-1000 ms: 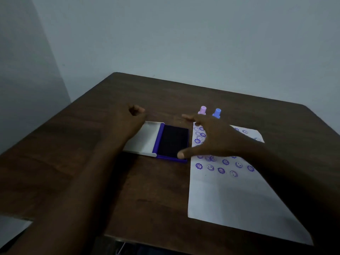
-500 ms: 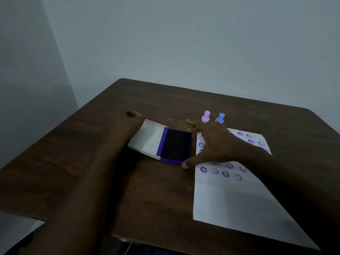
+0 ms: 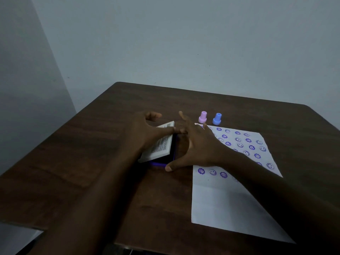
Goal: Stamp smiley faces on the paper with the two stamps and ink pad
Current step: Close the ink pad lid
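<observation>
— How is each grip set?

— The left hand [image 3: 147,131] is laid over the white lid [image 3: 161,144] of the ink pad [image 3: 161,161], thumb stretched along the lid's far part and fingers curled past its far edge; the lid is held half-folded, tilted over the dark pad. The right hand [image 3: 195,146] is spread wide, nothing enclosed: its thumb tip is pressed at the pad's near right corner and its fingers are fanned over the pad's right side, where the left thumb is met.

— What room is left around the ink pad?

— Bare desk [image 3: 82,162] is seen to the left of the pad and nearer than it, out to the desk's near edge. Just right of the pad the paper [image 3: 230,205] is laid flat, its far half crossed by the right forearm. Beyond the pad and to its right, at the paper's far left corner, the pink stamp [image 3: 202,117] and the blue stamp [image 3: 217,119] are stood upright, close together, apart from both hands.

— And the surfaces?

— Dark wood grain is shown by the desk, with rounded corners. The lid is a thin white rectangle printed with small text; a purple rim is shown by the pad's base. The paper's far half is covered with rows of purple smiley and flower-rimmed prints. The stamps are small matte pegs with flared bases.
</observation>
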A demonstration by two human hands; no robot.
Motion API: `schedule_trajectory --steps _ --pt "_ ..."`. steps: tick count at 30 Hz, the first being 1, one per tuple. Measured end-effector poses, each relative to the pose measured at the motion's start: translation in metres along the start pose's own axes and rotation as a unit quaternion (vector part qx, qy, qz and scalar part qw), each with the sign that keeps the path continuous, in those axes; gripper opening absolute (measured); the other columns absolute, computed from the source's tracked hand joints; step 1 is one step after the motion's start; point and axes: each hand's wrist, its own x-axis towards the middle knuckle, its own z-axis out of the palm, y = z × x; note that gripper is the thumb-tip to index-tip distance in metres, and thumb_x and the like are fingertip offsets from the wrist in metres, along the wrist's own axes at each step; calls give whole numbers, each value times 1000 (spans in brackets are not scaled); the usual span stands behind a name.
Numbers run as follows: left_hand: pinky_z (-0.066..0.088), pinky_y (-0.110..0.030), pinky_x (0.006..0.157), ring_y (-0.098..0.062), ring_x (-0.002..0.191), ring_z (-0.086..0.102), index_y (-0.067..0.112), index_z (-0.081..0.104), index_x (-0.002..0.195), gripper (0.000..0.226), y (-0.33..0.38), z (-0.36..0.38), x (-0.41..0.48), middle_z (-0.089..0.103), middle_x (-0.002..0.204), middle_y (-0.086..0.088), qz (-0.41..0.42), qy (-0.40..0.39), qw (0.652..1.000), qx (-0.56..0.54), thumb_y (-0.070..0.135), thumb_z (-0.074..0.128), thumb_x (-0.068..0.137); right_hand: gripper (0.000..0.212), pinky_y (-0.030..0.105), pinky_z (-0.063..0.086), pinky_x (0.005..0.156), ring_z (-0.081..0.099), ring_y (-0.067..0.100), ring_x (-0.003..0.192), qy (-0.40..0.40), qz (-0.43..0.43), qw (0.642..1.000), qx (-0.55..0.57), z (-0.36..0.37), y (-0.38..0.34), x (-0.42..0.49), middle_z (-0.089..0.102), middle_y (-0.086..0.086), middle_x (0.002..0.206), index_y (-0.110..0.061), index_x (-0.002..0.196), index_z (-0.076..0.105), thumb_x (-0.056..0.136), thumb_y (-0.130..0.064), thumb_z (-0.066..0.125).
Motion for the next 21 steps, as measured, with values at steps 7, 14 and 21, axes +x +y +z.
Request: schedule_trajectory --steps 7,14,21 --pt "57 -40 83 -10 87 65 36 64 104 74 4 14 -3 67 96 11 28 3 989 146 76 70 42 157 48 -3 120 11 25 149 3 43 999 12 5 7 -4 32 -1 159 -31 153 -17 37 -78 78" --pt "54 -33 79 -8 81 58 34 63 111 68 3 15 0 72 110 6 47 -17 973 226 70 79 56 158 55 -6 120 10 23 151 -11 41 999 17 2 6 -5 38 -3 157 -28 151 -24 43 -74 81" --pt "47 -29 71 -9 81 60 31 67 112 69 7 14 -4 73 111 6 53 -6 962 266 72 78 57 155 53 -9 120 10 22 150 1 38 999 12 6 8 -5 31 -2 160 -29 153 -18 41 -79 76"
